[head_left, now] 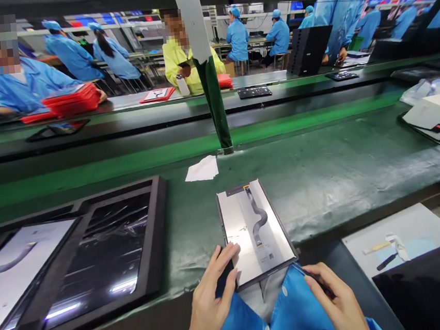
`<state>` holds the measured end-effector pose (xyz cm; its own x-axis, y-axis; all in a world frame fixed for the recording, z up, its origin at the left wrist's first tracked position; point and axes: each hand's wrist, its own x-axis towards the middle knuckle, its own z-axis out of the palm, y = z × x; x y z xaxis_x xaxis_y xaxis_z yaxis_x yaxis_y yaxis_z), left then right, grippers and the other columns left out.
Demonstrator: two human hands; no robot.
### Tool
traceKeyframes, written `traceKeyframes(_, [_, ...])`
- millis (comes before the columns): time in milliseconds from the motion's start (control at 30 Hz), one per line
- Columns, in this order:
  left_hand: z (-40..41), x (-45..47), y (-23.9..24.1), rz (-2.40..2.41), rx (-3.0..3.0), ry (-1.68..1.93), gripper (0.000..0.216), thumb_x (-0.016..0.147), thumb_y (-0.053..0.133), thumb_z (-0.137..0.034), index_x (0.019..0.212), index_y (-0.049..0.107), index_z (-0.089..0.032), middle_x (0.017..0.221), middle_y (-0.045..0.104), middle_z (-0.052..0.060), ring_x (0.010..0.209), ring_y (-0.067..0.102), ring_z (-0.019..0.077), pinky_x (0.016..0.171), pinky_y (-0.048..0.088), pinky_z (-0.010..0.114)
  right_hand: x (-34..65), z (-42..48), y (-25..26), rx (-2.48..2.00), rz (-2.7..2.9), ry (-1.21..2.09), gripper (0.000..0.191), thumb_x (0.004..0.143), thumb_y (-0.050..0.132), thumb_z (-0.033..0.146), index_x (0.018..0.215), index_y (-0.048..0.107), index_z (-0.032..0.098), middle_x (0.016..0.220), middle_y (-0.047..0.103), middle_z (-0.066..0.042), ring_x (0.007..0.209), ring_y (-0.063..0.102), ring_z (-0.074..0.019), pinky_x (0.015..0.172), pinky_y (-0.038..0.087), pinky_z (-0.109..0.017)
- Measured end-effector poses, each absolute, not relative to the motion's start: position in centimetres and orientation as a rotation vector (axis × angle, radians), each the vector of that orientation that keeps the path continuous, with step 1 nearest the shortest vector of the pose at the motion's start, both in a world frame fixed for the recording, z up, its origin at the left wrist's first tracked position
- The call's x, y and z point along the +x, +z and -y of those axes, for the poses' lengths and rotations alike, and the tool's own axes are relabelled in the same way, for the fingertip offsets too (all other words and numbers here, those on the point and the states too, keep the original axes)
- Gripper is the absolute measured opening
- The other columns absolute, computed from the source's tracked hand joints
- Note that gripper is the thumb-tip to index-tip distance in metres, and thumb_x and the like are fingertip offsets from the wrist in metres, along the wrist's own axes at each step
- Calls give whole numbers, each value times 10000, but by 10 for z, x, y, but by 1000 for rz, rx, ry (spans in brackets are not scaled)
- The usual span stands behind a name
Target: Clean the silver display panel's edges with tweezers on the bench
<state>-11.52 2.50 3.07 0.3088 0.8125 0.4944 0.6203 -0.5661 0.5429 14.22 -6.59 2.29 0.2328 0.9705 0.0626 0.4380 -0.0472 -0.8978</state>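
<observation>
A display panel [246,256] lies back side up at the bench's near edge, with a silvery metal back and a wavy dark flex cable [259,218] along it. My left hand [213,295] rests on its lower left edge, fingers stretched over the metal and thumb apart. Close to the panel's lower right corner, my right hand [334,296] pinches a thin dark tool [300,269]; its tip points at that corner, and most of it is hidden by the fingers. I cannot tell whether it touches the panel.
At left, a black foam tray [157,212] holds a glossy dark screen [100,254] and another silvery panel [23,267]. White paper [203,168] lies near a post [216,103]. A white box [438,113] with cables stands far right. Co-workers sit beyond the conveyor line.
</observation>
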Motion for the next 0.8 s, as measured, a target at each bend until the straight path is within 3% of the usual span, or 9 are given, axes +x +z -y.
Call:
traceKeyframes(200, [-24, -111, 32, -1052, 2559, 1072, 377, 946, 558, -146, 1320, 544, -182, 1295, 670, 91, 1284, 563, 262, 1128, 411, 509, 146, 68, 25, -1678, 1424, 575, 201, 983, 519, 352, 997, 669, 219, 880, 697, -65, 722, 693, -184, 631, 570, -222])
traceKeyframes(467, [-23, -88, 42, -871, 2786, 970, 330, 958, 533, -130, 1286, 564, -103, 1339, 634, 132, 1352, 491, 253, 1156, 365, 467, 158, 65, 28, -1728, 1658, 298, 201, 1005, 474, 299, 1065, 656, 237, 965, 704, -58, 683, 708, -151, 656, 572, -207])
traceKeyframes(800, [-28, -77, 44, -827, 2833, 894, 359, 978, 502, -152, 1331, 547, -106, 1358, 621, 125, 1354, 489, 234, 1172, 340, 438, 165, 48, 53, -1651, 1833, 196, 283, 1037, 384, 294, 1029, 662, 239, 875, 711, -32, 724, 725, -159, 627, 562, -222])
